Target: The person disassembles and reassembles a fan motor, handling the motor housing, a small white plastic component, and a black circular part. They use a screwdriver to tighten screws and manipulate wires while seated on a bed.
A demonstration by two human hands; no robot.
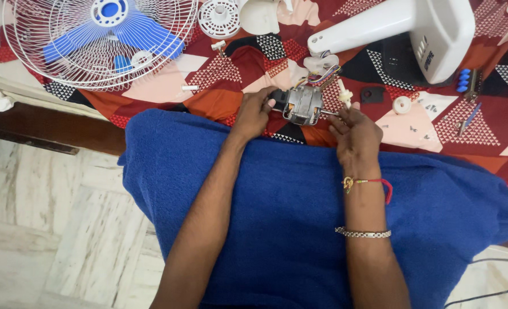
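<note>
Fan motor (pixel 303 105) lies on the patterned red, black and pink cloth (pixel 231 68), just past the edge of the blue towel (pixel 288 217) over the lap. Long axis runs left to right; the thin shaft points right, ending near a small white knob piece (pixel 344 95). Coloured wires (pixel 321 75) rise from the motor top toward the white fan body (pixel 403 28).

Left hand (pixel 255 111) curled around the motor's dark left end, fingers closed on it. Right hand (pixel 354 133) at the shaft end, fingertips pinched narrow about the shaft and the white piece; exact contact hard to make out. Motor's underside and left end hidden by the left hand's fingers.

Round about: wire fan guard (pixel 53 51) with blue blades (pixel 113 37) upper left, cut off at the top edge; white round cap (pixel 219 18) beside it; fan body cut off at the top. To the right of the right hand, a small dark square part (pixel 372 94), a white ring (pixel 402 105), scattered screws (pixel 431 107) and a screwdriver (pixel 470 116). Marble floor (pixel 48 217) at left.
</note>
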